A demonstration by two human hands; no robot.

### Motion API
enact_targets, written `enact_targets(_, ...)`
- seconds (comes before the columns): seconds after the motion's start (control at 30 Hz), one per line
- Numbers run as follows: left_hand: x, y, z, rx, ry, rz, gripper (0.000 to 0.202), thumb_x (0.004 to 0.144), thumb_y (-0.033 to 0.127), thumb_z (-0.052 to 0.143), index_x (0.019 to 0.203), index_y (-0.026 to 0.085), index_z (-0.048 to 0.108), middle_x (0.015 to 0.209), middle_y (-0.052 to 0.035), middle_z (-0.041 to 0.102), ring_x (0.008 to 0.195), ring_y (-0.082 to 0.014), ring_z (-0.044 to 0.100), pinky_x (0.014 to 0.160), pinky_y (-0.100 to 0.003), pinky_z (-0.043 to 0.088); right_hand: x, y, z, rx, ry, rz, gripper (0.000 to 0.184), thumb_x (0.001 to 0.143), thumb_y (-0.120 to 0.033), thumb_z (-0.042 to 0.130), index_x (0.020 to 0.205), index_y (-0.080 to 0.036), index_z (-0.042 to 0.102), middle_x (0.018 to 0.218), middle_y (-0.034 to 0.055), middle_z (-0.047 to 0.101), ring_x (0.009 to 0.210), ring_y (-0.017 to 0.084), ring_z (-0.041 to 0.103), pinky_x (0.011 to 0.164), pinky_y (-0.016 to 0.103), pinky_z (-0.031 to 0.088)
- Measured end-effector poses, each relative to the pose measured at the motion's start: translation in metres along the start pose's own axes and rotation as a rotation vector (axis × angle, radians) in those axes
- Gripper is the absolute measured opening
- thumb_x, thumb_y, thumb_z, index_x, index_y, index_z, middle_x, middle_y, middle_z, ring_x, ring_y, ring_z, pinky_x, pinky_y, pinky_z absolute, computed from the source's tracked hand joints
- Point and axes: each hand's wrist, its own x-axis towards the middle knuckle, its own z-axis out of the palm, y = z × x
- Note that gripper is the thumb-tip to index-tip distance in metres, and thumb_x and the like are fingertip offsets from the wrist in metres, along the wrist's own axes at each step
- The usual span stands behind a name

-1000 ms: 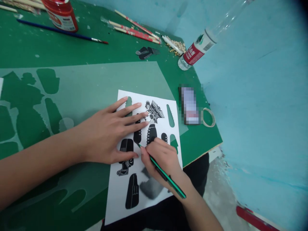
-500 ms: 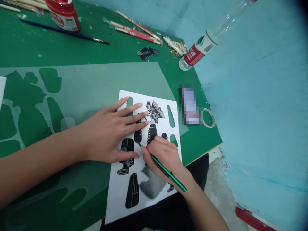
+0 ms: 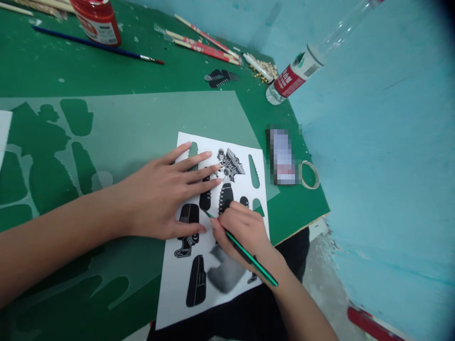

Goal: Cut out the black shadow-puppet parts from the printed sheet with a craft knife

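White paper (image 3: pixel 172 296) lies at a slant on the near right part of the green table (image 3: pixel 185 78), printed with dark shapes and pierced by several cut-out openings that let the green through. The left hand (image 3: pixel 161 199) rests flat on its left side, fingers spread wide and gripping nothing, the thumb lying across a printed shape. The right hand (image 3: pixel 245 227) is closed around a slim green pen-shaped tool (image 3: pixel 250 260), pinched near its far end; the tip meets the paper, or nearly so, by the near end of a dark shape (image 3: pixel 205 201) just beside the left hand. Whether the tip is a blade or a nib is too small to tell. A blurred grey patch (image 3: pixel 225 274) shows on the near part of the paper, whose near edge lies over dark cloth (image 3: pixel 227 319).

Partly under the paper and the left arm, a milky plastic sheet (image 3: pixel 159 118) with larger cut-outs spreads to the left. To the right of the paper are a phone (image 3: pixel 283 156), its screen blurred, and a roll of tape (image 3: pixel 317 179) just beside it. Farther off stand a clear bottle (image 3: pixel 289 80) by the blue wall (image 3: pixel 384 118) and, at the far left, a red jar (image 3: pixel 99 26). A blue paintbrush (image 3: pixel 92 43) lies before the jar; red-wrapped sticks (image 3: pixel 208 49) and two dark cut pieces (image 3: pixel 222 78) lie between jar and bottle.
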Motion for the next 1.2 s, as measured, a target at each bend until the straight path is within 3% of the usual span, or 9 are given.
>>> enact_targets(0.37, 0.001, 0.001, -0.001, -0.011, -0.016, -0.029, 0.082, 0.108, 0.078, 0.056, 0.171, 0.024, 0.061, 0.179, -0.0079, 0.058, 0.178, -0.0367, 0.032, 0.150, -0.058, 0.006, 0.000, 0.001, -0.004, -0.001, -0.033, -0.014, 0.040, 0.106, -0.003, 0.063, 0.076, -0.027, 0.049, 0.067, -0.0050, 0.045, 0.063, 0.017, 0.040, 0.061, 0.032, 0.039)
enact_targets(0.67, 0.001, -0.001, 0.000, -0.015, -0.010, -0.010, 0.085, 0.108, 0.078, 0.058, 0.170, 0.019, 0.060, 0.179, -0.0128, 0.059, 0.178, -0.0392, 0.033, 0.150, -0.059, 0.007, 0.002, 0.009, -0.008, -0.027, -0.071, -0.085, 0.038, 0.109, -0.007, 0.062, 0.077, -0.026, 0.054, 0.067, -0.0036, 0.054, 0.065, 0.018, 0.047, 0.061, 0.032, 0.044)
enact_targets(0.8, 0.001, -0.002, -0.001, 0.006, -0.024, 0.008, 0.086, 0.109, 0.078, 0.057, 0.171, 0.018, 0.058, 0.183, -0.0145, 0.051, 0.180, -0.0380, 0.028, 0.150, -0.061, 0.005, 0.004, 0.012, -0.010, -0.030, -0.075, -0.102, 0.037, 0.108, -0.007, 0.063, 0.076, -0.026, 0.055, 0.066, -0.0037, 0.054, 0.064, 0.017, 0.047, 0.058, 0.032, 0.044)
enact_targets(0.9, 0.001, -0.003, -0.003, 0.022, 0.004, 0.006, 0.086, 0.110, 0.078, 0.054, 0.174, 0.019, 0.053, 0.187, -0.0135, 0.045, 0.181, -0.0374, 0.023, 0.150, -0.060, 0.000, 0.004, 0.006, -0.008, -0.027, -0.046, -0.077, 0.039, 0.108, -0.006, 0.062, 0.075, -0.026, 0.052, 0.065, -0.0043, 0.051, 0.062, 0.017, 0.044, 0.059, 0.032, 0.045)
enact_targets(1.07, -0.001, -0.004, -0.002, -0.023, 0.044, 0.052, 0.078, 0.110, 0.066, 0.062, 0.170, 0.016, 0.057, 0.184, -0.0141, 0.052, 0.178, -0.0397, 0.031, 0.150, -0.060, 0.004, -0.003, -0.009, 0.005, -0.042, 0.065, 0.009, 0.039, 0.111, -0.008, 0.061, 0.078, -0.027, 0.049, 0.065, -0.0044, 0.048, 0.061, 0.017, 0.041, 0.058, 0.032, 0.041)
enact_targets(1.2, -0.002, -0.005, 0.000, -0.039, 0.038, 0.044, 0.085, 0.107, 0.075, 0.063, 0.171, 0.019, 0.057, 0.183, -0.0116, 0.053, 0.178, -0.0376, 0.032, 0.150, -0.057, 0.004, -0.009, -0.016, 0.015, -0.059, 0.129, 0.065, 0.040, 0.113, -0.010, 0.059, 0.079, -0.027, 0.047, 0.065, -0.0040, 0.048, 0.063, 0.017, 0.041, 0.059, 0.032, 0.039)
